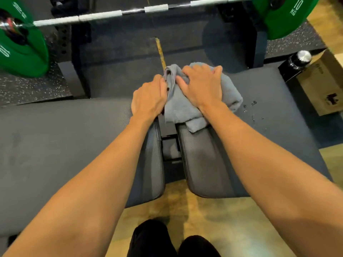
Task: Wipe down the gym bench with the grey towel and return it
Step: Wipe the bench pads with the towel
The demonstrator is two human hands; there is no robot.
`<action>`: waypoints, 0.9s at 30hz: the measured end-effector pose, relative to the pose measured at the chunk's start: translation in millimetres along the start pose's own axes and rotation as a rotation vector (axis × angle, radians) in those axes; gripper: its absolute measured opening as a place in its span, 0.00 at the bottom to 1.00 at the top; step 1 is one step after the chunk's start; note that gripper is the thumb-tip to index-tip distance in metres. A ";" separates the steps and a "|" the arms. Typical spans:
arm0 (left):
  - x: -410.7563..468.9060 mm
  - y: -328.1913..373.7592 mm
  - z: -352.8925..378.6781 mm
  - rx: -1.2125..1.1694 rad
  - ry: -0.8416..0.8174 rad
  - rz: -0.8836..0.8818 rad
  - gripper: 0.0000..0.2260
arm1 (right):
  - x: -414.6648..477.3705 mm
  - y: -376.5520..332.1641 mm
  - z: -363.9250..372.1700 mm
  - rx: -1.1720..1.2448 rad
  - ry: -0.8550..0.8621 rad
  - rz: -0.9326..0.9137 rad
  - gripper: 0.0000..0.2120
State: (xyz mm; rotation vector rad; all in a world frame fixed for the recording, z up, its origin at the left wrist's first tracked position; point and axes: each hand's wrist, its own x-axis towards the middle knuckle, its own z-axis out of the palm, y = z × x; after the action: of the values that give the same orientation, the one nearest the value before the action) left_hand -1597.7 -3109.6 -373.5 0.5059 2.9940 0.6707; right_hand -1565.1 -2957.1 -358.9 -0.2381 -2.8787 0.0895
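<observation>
The grey towel [178, 106] lies bunched on the black gym bench [55, 138], over the gap between its two pads. My right hand [202, 86] presses flat on top of the towel with fingers spread. My left hand [148, 97] sits at the towel's left edge, its fingers curled into the cloth there. Several water droplets [250, 106] dot the right pad just beside the towel.
A barbell [111, 14] with green 10 kg plates [20, 51] hangs on the rack beyond the bench. A black bottle with a silver cap [298, 60] and a cardboard box [323, 84] stand at the right. My black shoes [172, 240] are on the wooden floor below.
</observation>
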 end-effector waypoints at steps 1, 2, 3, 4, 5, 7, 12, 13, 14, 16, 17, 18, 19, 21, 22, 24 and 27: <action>-0.6 0.8 -2.1 -0.011 0.001 -0.017 0.14 | -1.1 -0.1 0.6 -0.009 -0.004 -0.007 0.19; -1.5 2.3 -3.3 -0.010 -0.005 -0.021 0.14 | -8.9 1.1 -2.3 -0.006 0.000 0.004 0.19; -2.3 3.7 -3.7 -0.004 -0.017 -0.019 0.14 | -22.2 2.9 -6.4 0.007 0.015 0.020 0.20; -2.0 4.5 -4.3 0.005 -0.028 -0.013 0.14 | -39.9 4.3 -11.6 0.032 0.033 0.034 0.20; -1.7 5.2 -5.2 0.014 -0.036 -0.005 0.14 | -60.6 4.8 -17.9 0.058 0.042 0.043 0.19; -4.2 4.6 -6.5 0.028 -0.035 0.019 0.14 | -108.8 5.5 -31.6 0.080 0.034 0.050 0.18; -18.4 17.2 0.6 0.083 -0.060 0.180 0.17 | -204.8 8.0 -52.5 0.034 0.046 0.049 0.16; -19.6 20.1 1.8 0.071 -0.072 0.197 0.18 | -206.8 7.8 -52.0 0.036 0.048 0.056 0.16; -19.8 20.7 3.0 0.050 -0.085 0.196 0.18 | -202.9 7.5 -49.7 0.043 0.057 0.061 0.16; -16.3 16.8 5.8 0.012 -0.095 0.167 0.20 | -175.0 5.7 -40.2 0.038 0.095 0.077 0.17; -13.8 14.2 7.3 -0.007 -0.102 0.144 0.21 | -152.2 5.0 -32.9 0.023 0.114 0.086 0.17; -11.5 12.1 8.5 -0.032 -0.114 0.122 0.23 | -124.9 5.0 -25.1 0.011 0.121 0.099 0.17; -9.5 10.7 9.3 -0.059 -0.123 0.098 0.24 | -96.0 4.9 -17.7 0.003 0.113 0.105 0.16; -5.7 10.2 7.8 -0.108 -0.130 0.042 0.23 | -40.8 4.6 -9.7 -0.006 0.047 0.067 0.16; -5.5 10.1 6.8 -0.121 -0.136 0.028 0.21 | -22.2 4.4 -8.0 0.001 0.010 0.037 0.16; -5.2 9.0 4.2 -0.124 -0.121 0.032 0.16 | -8.4 4.6 -7.3 0.013 -0.013 0.010 0.17; -9.8 12.2 0.0 -0.142 -0.082 0.067 0.16 | -42.9 9.4 -18.5 0.059 0.019 0.066 0.16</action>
State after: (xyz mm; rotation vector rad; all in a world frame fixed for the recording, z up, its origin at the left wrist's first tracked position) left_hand -1584.8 -3102.3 -368.8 0.6118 2.8389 0.8385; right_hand -1518.1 -2954.4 -352.2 -0.3203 -2.8442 0.1829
